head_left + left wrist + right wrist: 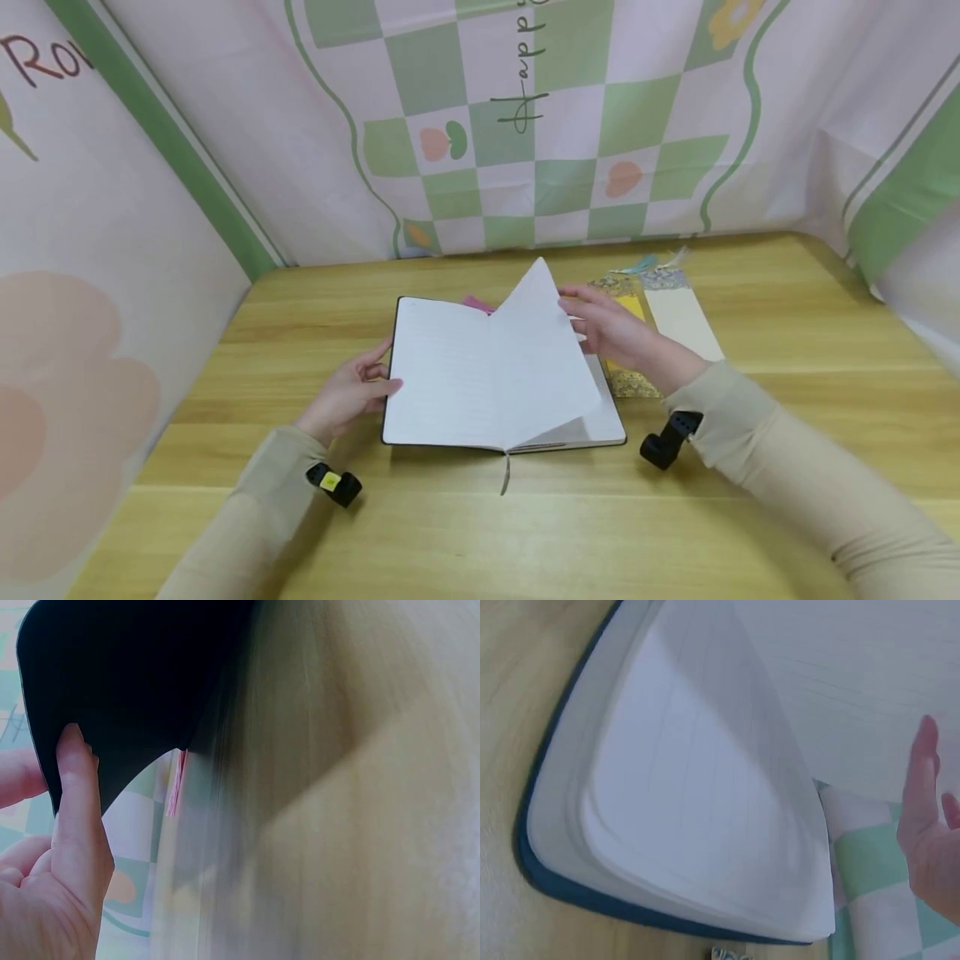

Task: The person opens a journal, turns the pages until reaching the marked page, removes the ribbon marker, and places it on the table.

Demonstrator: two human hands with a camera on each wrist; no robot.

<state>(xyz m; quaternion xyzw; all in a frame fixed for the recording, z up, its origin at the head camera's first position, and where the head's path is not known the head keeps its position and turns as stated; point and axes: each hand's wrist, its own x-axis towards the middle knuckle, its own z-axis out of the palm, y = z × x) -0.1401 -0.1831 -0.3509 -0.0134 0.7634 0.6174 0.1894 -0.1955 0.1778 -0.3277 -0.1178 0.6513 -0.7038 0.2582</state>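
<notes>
An open notebook (446, 375) with lined white pages and a dark cover (127, 682) lies in the middle of the table. My left hand (348, 392) pinches its left edge, thumb over the page and fingers beneath the cover. On the right half, a page (543, 358) stands partly lifted, its top corner pointing up. My right hand (611, 329) touches the outer edge of that page with fairly straight fingers (922, 772). A grey ribbon (506, 475) hangs out at the bottom of the spine. Something pink (477, 304), a tassel, shows behind the top edge.
To the right lie a yellow bookmark (633, 308) and a cream bookmark (682, 312), both patterned. A blue tassel (637, 265) and a pale one sit at their tops. Behind the wooden table (420, 533) hangs a green-checked cloth (502, 192).
</notes>
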